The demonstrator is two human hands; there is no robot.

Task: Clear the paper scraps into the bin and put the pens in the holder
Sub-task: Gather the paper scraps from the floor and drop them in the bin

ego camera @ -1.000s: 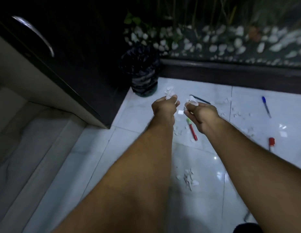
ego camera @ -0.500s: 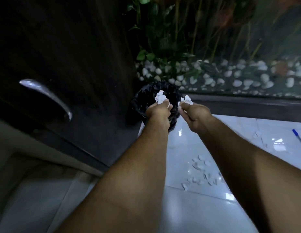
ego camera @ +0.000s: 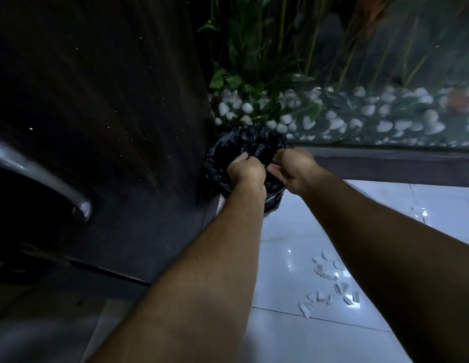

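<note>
Your left hand (ego camera: 246,170) and right hand (ego camera: 293,169) hung side by side over the mouth of the round bin lined with a black plastic bag (ego camera: 217,163). The left fingers curled down into it; whether they clamped anything, I cannot tell. The right fingers were parted and slack. Right of the bin and nearer you, torn white paper scraps (ego camera: 327,273) lay on the glossy white tiled floor (ego camera: 288,231).

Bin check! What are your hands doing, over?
Left hand and right hand over the bin, grip unclear. Scraps on floor. Nothing blocking.
</note>
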